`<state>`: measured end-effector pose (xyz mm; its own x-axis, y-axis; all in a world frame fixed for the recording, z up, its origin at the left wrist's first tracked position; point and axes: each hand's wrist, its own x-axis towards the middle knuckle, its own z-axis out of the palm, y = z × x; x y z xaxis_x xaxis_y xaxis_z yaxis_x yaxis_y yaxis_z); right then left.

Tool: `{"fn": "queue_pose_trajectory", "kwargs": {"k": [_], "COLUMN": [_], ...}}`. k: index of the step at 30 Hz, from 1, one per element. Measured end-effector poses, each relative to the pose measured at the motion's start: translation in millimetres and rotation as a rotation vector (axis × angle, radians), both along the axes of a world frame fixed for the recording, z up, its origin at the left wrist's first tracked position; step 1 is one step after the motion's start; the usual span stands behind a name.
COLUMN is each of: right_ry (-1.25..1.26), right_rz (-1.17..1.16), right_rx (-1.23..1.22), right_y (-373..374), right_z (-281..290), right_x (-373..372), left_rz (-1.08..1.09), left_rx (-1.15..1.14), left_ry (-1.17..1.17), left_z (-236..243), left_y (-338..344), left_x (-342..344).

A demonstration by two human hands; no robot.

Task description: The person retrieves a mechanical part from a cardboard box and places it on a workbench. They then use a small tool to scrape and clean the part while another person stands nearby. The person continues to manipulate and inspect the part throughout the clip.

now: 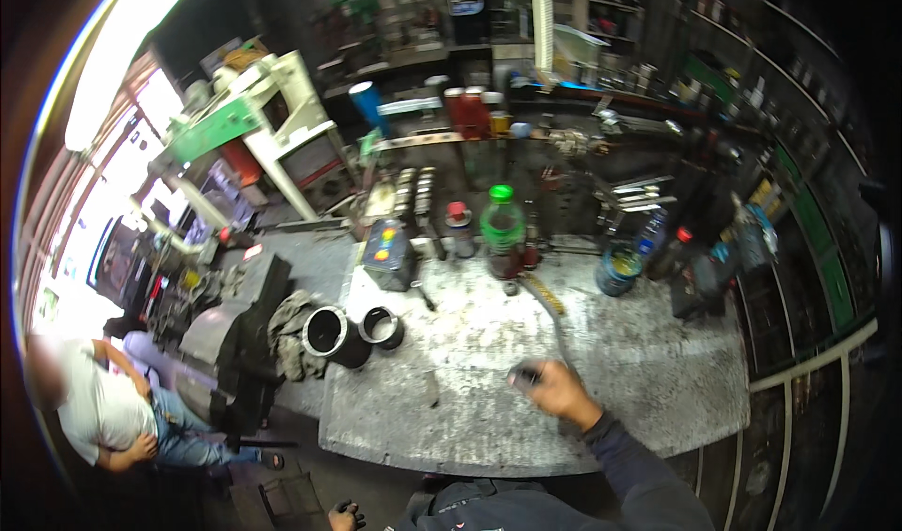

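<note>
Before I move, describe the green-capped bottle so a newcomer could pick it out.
Start at the big grey workbench. Look past the right hand, holding a small dark object, to the bench's far side, where the bottle stands right of a smaller red-capped container. Its bright green cap and green upper part set it apart.

Black object (pixel 530 377), grey tabletop (pixel 489 423) (mottled)

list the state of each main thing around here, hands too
Right hand, closed on a small dark object
Left hand, at the lower edge, grip unclear
Larger black cylinder with pale rim, open end up
Smaller black cylinder with pale rim, open end up
Green plastic bottle, upright, capped
Small grey bottle with red top, upright, capped
Grey cloth, crumpled
</note>
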<state>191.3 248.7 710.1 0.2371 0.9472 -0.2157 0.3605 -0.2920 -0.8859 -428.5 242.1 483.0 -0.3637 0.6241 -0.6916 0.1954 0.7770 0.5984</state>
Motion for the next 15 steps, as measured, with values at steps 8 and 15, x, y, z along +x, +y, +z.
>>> {"fn": "queue_pose_trajectory", "kwargs": {"k": [8, 15], "right_ry": [-0.121, -0.092], "right_rz": [0.638, 0.614], "right_rx": [0.002, 0.109], "right_y": [46, 108], "right_z": [-18, 12], "right_x": [-236, -405], "left_rz": [0.143, 0.243], "left_rx": [0.082, 0.1], "left_ry": [-0.09, 0.064], "left_z": [-60, -55], "left_y": [-64, -90], "left_x": [-114, -226]}}
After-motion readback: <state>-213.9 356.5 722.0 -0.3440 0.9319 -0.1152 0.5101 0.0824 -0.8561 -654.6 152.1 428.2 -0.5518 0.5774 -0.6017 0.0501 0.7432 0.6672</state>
